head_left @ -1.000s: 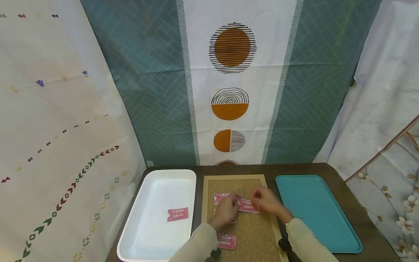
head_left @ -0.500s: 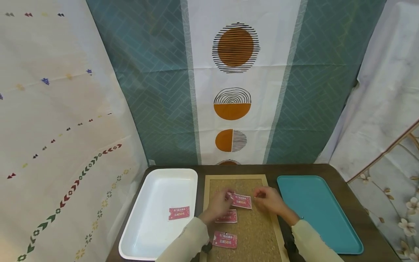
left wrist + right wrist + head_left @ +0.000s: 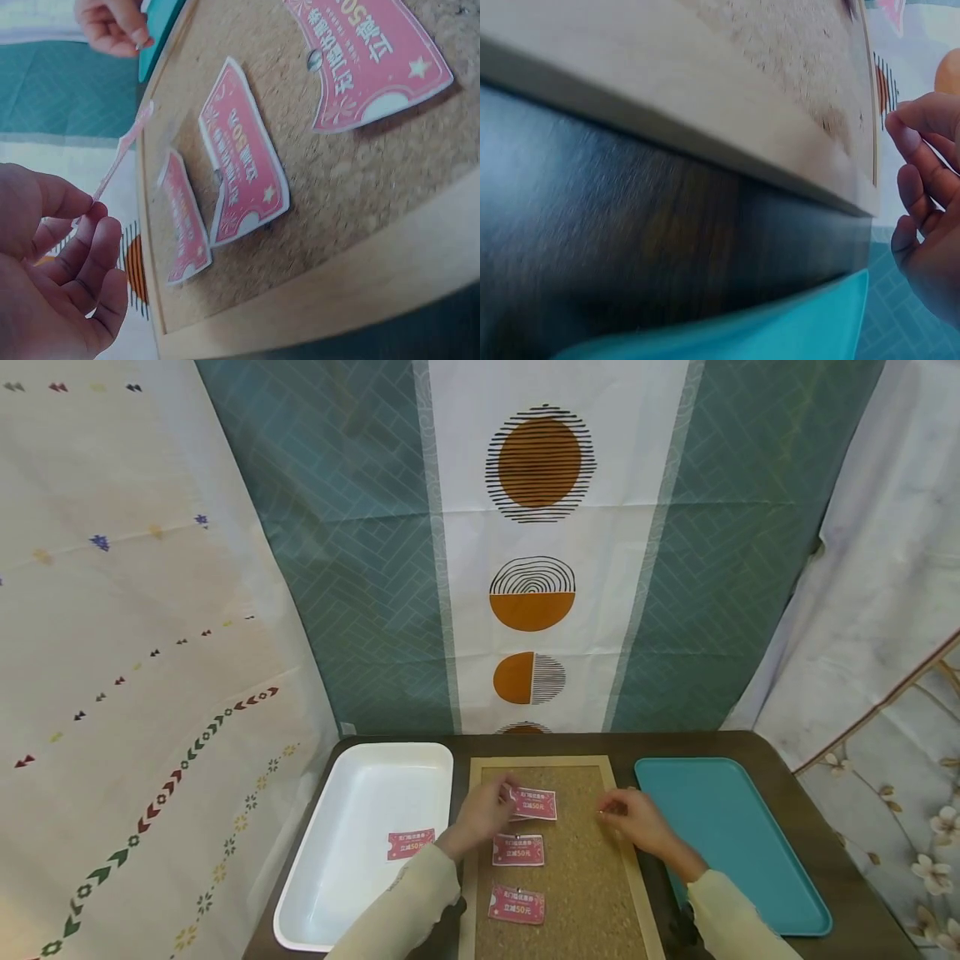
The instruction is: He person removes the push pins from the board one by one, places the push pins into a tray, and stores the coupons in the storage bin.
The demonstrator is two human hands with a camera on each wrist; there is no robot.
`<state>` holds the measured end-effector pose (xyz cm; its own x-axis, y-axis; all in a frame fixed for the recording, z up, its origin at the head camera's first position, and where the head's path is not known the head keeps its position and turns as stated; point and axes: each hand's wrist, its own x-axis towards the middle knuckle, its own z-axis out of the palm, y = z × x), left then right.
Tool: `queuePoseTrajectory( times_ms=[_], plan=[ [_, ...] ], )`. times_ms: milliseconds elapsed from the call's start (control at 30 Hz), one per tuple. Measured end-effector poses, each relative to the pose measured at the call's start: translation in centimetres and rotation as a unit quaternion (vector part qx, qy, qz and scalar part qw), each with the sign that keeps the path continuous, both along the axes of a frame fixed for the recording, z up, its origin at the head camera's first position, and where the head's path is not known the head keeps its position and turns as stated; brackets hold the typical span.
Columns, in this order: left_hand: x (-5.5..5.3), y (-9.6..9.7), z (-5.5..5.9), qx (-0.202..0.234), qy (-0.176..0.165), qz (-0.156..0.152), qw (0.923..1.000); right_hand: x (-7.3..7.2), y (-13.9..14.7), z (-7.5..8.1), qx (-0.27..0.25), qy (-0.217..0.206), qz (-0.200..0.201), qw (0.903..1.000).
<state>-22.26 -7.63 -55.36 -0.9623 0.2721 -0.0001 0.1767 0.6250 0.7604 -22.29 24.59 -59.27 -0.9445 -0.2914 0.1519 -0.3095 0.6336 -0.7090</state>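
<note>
One coupon (image 3: 536, 802) — in left fingers (image 3: 103, 251) — has shifted leftward.

Beyond my worktop (image 3: 540, 744) I see a circle-printed curtain (image 3: 531, 539), patterned cloth (image 3: 150, 635) on my left, flowered cloth (image 3: 873, 643) on my right.

Rough corkboard (image 3: 352, 187), paper coupons (image 3: 247, 161) (seemingly matt)

From my end this looks like a makeshift curtained-off corner around a dark table (image 3: 847, 902). A teal-and-white cloth (image 3: 375, 610) hangs behind it, a cream patterned cloth (image 3: 127, 635) to the left and a floral cloth (image 3: 885, 718) to the right; home or studio, I can't tell.
</note>
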Motion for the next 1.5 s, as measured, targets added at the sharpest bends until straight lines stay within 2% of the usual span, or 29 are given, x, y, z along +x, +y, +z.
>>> queuePoseTrajectory(
  times_ms=[167, 367, 500, 633, 933, 1267, 1500],
  plan=[
    [-0.6, -0.9, 0.7, -0.02, 0.022, 0.005, 0.9996, 0.6, 1.2, -0.3, -0.012, -0.011, -0.012, 0.9998],
    [-1.1, -1.9, 1.2, -0.018, 0.025, 0.005, 0.9995, 1.0, 2.0, -0.5, -0.014, -0.017, -0.026, 0.9994],
    [-1.0, -2.3, 1.5, -0.023, 0.025, 0.013, 0.9993, 1.1, 2.7, -0.3, -0.011, -0.017, -0.033, 0.9992],
    [-0.9, -3.0, 1.7, -0.031, 0.03, 0.03, 0.9986, 1.1, 3.7, 0.0, -0.001, -0.002, -0.033, 0.9995],
    [-0.7, -4.1, 2.2, -0.027, 0.031, 0.051, 0.9979, 1.6, 5.2, -0.6, 0.027, 0.031, -0.048, 0.998],
    [-0.8, -5.5, 1.8, -0.025, 0.073, 0.072, 0.9944, 2.1, 6.5, -1.0, 0.027, 0.051, -0.067, 0.9961],
    [-0.7, -7.0, 2.0, -0.015, 0.066, 0.1, 0.9927, 2.2, 7.7, -1.5, 0.032, 0.066, -0.072, 0.9946]
  ],
)
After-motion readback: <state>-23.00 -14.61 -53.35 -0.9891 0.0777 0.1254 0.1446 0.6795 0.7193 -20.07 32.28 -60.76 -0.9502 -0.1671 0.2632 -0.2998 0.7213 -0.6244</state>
